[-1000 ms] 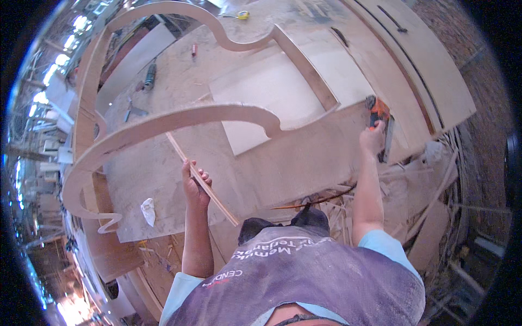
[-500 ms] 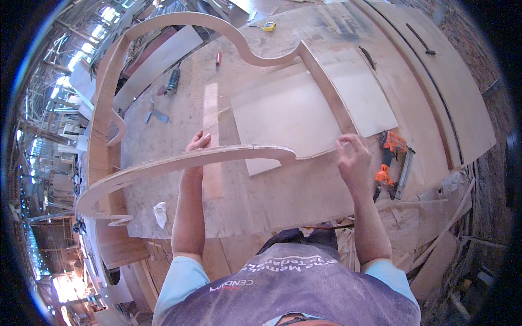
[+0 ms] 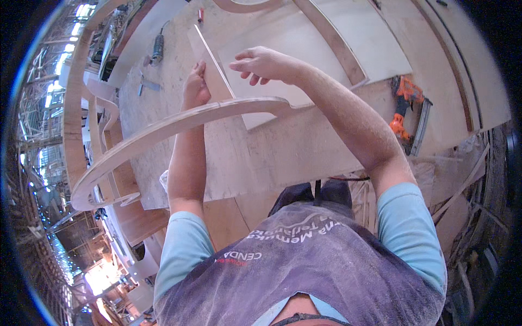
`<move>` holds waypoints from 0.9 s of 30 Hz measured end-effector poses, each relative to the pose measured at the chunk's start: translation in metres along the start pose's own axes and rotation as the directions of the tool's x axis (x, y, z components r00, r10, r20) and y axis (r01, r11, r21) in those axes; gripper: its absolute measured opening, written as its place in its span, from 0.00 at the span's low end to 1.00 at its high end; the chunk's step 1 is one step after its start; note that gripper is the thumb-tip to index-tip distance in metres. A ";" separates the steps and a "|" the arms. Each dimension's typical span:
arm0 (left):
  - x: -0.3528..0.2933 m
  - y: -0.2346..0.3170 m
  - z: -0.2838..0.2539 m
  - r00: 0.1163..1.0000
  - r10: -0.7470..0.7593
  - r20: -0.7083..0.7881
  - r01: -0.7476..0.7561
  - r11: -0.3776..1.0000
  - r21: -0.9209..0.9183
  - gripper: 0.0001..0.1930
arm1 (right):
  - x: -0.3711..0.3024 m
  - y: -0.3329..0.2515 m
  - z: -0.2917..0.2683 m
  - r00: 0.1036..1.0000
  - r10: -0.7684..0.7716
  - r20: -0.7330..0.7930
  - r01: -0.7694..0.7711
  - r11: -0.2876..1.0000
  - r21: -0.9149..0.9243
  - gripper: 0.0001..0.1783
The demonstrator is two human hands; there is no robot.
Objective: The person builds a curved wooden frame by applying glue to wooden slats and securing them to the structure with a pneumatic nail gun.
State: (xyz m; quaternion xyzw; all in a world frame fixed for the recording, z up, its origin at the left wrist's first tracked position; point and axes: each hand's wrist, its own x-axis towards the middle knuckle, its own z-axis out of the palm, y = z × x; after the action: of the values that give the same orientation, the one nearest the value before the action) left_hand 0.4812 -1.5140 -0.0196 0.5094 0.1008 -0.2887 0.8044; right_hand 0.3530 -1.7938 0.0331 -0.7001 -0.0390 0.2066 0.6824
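A curved wooden frame (image 3: 179,120) with wavy sides stands over the work table, its near rim crossing my left forearm. Inside it, my left hand (image 3: 196,87) is closed at a thin wooden strip (image 3: 204,50), which is tipped up so its pale edge shows. The strip's lower end is hidden behind the frame's rim. My right hand (image 3: 265,64) hovers to the right of the strip, fingers apart and holding nothing. Beneath it lies a pale flat panel (image 3: 315,65).
An orange and black nail gun (image 3: 405,106) rests on the right of the table. Toward the left lie a dark power tool (image 3: 157,48) and a small metal square-like tool (image 3: 148,84). A red-handled tool (image 3: 200,15) is farther off. Offcuts lie at the lower right.
The strip, flat before, is now tipped up at my left hand. My right hand has left the frame's right corner and moved left and away from me. The view has shifted.
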 end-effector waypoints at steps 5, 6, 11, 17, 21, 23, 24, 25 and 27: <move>0.016 -0.020 0.010 0.999 0.039 -0.026 -0.039 0.999 -0.002 0.09 | -0.002 0.004 -0.001 0.995 -0.005 0.103 0.003 1.000 0.021 0.39; 0.019 -0.026 0.014 0.999 0.041 -0.029 -0.040 0.999 0.011 0.09 | -0.004 0.008 -0.002 0.995 -0.028 0.095 0.025 0.999 0.031 0.39; 0.011 -0.026 0.036 0.995 -0.018 0.096 0.016 1.000 0.015 0.14 | 0.002 0.020 -0.002 0.987 -0.158 0.036 0.154 0.984 0.094 0.34; -0.009 -0.037 0.080 0.982 -0.148 0.121 0.157 0.985 -0.070 0.19 | 0.014 0.029 -0.011 0.963 -0.269 0.009 0.267 0.958 0.102 0.28; -0.013 -0.040 0.083 0.979 -0.182 0.089 0.193 0.970 -0.147 0.18 | 0.008 0.027 -0.011 0.969 -0.245 -0.017 0.245 0.959 0.140 0.27; -0.018 -0.048 0.098 0.975 -0.177 0.133 0.201 0.960 -0.194 0.17 | 0.008 0.030 -0.013 0.969 -0.241 -0.054 0.246 0.959 0.137 0.26; -0.021 -0.049 0.106 0.984 -0.143 0.110 0.159 0.976 -0.149 0.16 | 0.007 0.031 -0.015 0.964 -0.258 -0.068 0.265 0.954 0.143 0.27; -0.028 -0.051 0.119 0.990 -0.108 0.087 0.117 0.988 -0.106 0.15 | 0.006 0.034 -0.016 0.959 -0.272 -0.080 0.281 0.948 0.147 0.27; -0.038 -0.059 0.124 0.997 0.011 0.073 -0.012 1.000 0.012 0.14 | -0.001 0.035 -0.013 0.957 -0.270 -0.106 0.286 0.939 0.190 0.27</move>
State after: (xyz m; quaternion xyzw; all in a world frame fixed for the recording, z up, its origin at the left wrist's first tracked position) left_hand 0.4004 -1.6278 0.0099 0.5041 0.0666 -0.3033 0.8059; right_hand 0.3483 -1.8086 -0.0004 -0.6219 -0.0892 0.0834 0.7735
